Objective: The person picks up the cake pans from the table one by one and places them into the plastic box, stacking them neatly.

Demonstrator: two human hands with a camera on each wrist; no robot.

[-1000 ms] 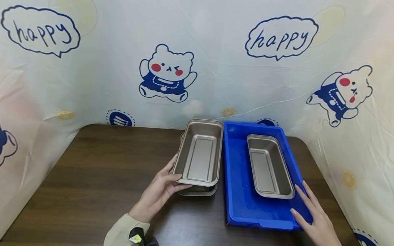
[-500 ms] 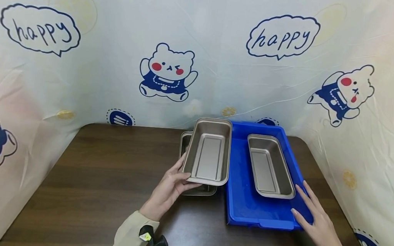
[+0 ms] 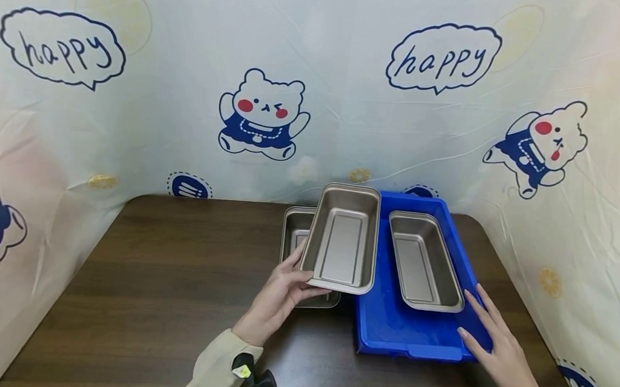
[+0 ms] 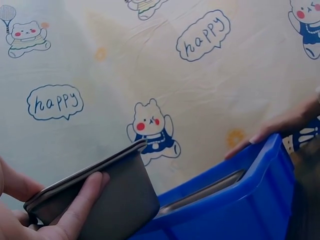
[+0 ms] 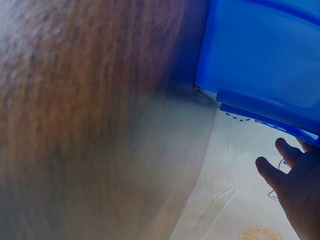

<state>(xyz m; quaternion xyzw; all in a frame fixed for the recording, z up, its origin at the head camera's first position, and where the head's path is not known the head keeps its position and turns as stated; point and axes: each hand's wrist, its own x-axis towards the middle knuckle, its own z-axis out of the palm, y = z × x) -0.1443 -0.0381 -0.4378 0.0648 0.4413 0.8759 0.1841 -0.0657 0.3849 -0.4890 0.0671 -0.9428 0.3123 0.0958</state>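
Note:
My left hand (image 3: 274,300) pinches the near-left corner of a metal loaf pan (image 3: 341,238), thumb over its rim and fingers beneath. In the left wrist view this loaf pan (image 4: 122,200) is tilted, in the air beside the blue bin. From the head it overlaps the left edge of the blue plastic bin (image 3: 386,333). A second loaf pan (image 3: 292,231) lies on the table, partly hidden under the held one. Inside the bin sits a third loaf pan (image 3: 420,257), toward the right wall. My right hand (image 3: 507,355) rests with extended fingers at the bin's right rim.
The dark wooden table (image 3: 184,268) stretches to the left and in front of the bin. Behind it and at both sides hangs a printed cloth (image 3: 340,86) with bears and lettering. A black strap camera (image 3: 254,377) is on my left wrist.
My left hand has carried the loaf pan rightward, from above the table pan to over the bin's left edge, uncovering more of the table pan. My right hand has stayed in place.

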